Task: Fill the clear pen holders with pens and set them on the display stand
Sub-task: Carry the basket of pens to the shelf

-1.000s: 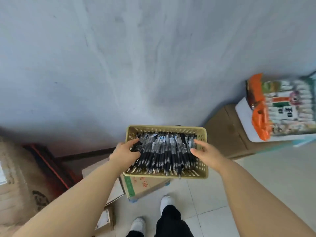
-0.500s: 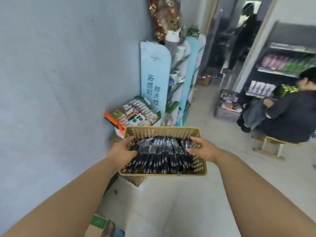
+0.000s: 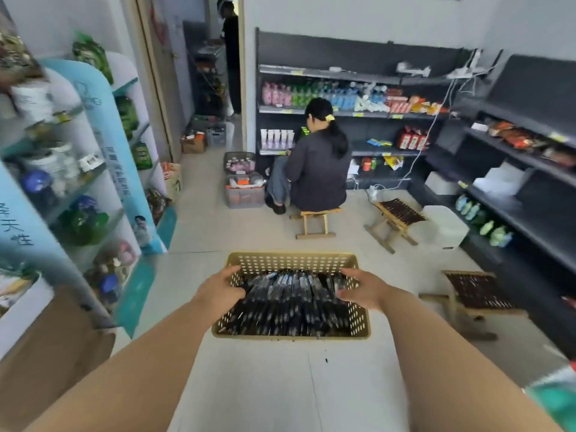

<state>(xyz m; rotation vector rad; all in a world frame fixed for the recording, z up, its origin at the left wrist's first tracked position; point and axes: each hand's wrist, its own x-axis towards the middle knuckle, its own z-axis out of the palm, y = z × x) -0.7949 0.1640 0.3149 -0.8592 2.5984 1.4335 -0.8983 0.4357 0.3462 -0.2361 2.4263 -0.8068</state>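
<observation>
Two bare hands carry a tan perforated plastic basket (image 3: 293,263) at centre frame, the left hand (image 3: 219,293) clamped on its left rim, the right hand (image 3: 363,289) on its right. Dozens of black-barrelled pens (image 3: 290,302) lie heaped inside. A second ago the view faced a blank grey wall; it has since swung round to an open shop floor, suggesting the carrier has turned to bring stock toward a work spot. At upper centre a seated person in dark clothes (image 3: 314,169) faces dark metal shelving (image 3: 352,76); low wooden stools (image 3: 399,213) stand at right. No clear pen holders or display stand are identifiable, so filling appears not yet begun.
</observation>
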